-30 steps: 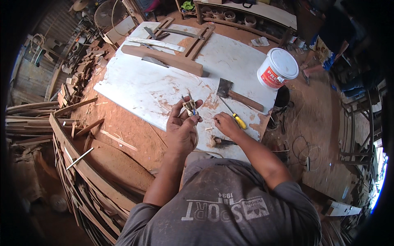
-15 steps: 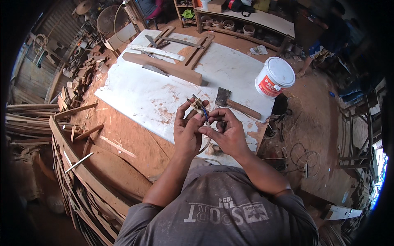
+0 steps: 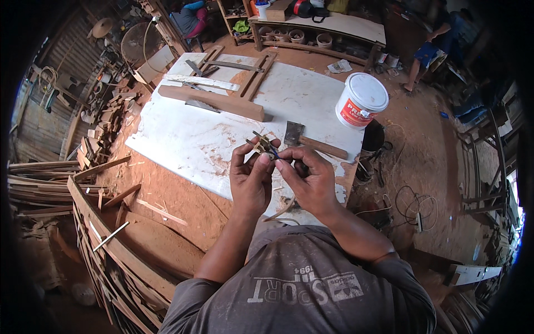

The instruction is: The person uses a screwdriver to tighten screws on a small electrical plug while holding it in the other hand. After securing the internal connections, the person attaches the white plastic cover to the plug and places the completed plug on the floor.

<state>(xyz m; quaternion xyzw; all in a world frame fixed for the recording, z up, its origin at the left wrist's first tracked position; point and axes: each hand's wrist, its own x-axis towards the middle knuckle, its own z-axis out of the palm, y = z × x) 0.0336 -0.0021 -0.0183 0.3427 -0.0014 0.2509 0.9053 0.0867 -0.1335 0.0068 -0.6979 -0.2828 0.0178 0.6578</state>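
Observation:
Over the near part of the white board, my left hand is closed on a small brass-coloured metal fitting with dark prong-like ends. Close against it, my right hand pinches a blue wire at the fitting. The fingertips partly hide where wire and fitting meet. A pale cable curves below my hands, near the board's front edge. Beyond my right hand lies a hammer with a dark square head and a wooden handle.
On the white board rest a long wooden beam, a wooden frame and a lidded white bucket. Timber strips pile up at left. A person stands at far right; another person sits at the back.
My hands have drawn closer together at the fitting, and the right fingertips have moved up along the blue wire. The view has shifted slightly.

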